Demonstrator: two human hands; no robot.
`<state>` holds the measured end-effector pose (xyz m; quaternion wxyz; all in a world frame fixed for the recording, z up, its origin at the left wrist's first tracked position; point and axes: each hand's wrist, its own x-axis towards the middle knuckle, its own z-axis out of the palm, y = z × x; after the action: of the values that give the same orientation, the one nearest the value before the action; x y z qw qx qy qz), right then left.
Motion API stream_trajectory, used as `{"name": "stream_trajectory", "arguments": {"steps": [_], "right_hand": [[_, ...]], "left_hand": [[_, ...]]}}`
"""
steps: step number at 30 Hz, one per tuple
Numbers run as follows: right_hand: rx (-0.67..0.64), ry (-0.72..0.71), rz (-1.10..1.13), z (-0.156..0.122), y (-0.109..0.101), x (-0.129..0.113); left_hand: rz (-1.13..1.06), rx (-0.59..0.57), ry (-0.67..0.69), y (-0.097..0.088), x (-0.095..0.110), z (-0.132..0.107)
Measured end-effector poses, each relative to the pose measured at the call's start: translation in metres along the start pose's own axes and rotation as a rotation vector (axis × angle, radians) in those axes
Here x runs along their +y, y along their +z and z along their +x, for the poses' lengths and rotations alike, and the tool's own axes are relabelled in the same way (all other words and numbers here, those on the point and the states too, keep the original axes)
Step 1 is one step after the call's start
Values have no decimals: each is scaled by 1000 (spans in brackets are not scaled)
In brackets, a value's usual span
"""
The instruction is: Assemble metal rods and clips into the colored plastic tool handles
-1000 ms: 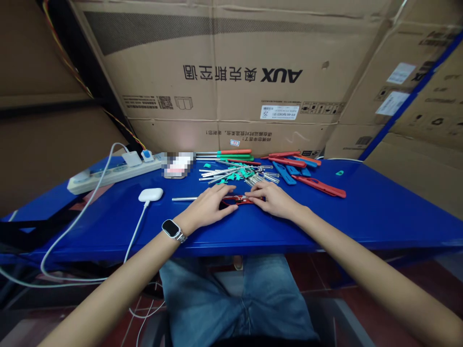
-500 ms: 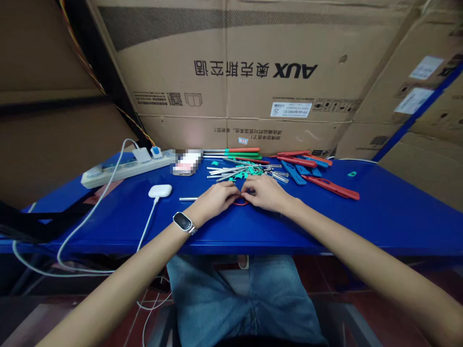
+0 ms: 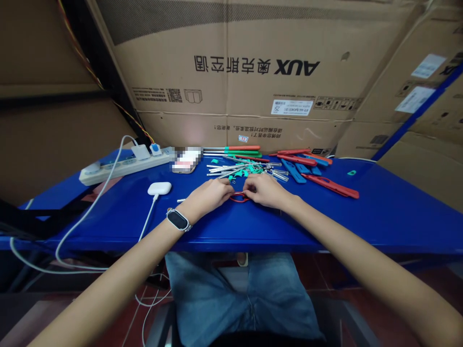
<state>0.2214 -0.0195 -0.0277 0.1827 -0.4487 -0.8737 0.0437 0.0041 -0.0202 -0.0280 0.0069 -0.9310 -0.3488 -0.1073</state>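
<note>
both the left hand and right hand hold a red handle between them, fingertips nearly closed about it; that piece looks unfinished. beyond, spare handles and loose metal rods seem untouched; farthest, long tools look done.

A makeshift assembly corner or small workshop — a blue metal-looking table stands against cardboard panels, 1 of them printed "AUX" upside down. Loose red handles, blue handles, metal rods and green pieces lie in heaps — near a power strip. Red tiles cover the floor.
</note>
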Motion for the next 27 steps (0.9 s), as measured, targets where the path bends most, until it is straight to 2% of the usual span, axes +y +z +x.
{"name": "stream_trajectory", "arguments": {"steps": [7, 14, 23, 27], "right_hand": [[3, -31, -12, -1, 2, 2], [-1, -19, -12, -2, 1, 1], [-7, -22, -4, -2, 1, 3], [15, -48, 9, -5, 3, 5]], "left_hand": [[-98, -29, 49, -3, -12, 2], [5, -75, 32, -5, -8, 4], [-84, -36, 39, -3, -19, -5], [-229, 26, 54, 1, -24, -4]]}}
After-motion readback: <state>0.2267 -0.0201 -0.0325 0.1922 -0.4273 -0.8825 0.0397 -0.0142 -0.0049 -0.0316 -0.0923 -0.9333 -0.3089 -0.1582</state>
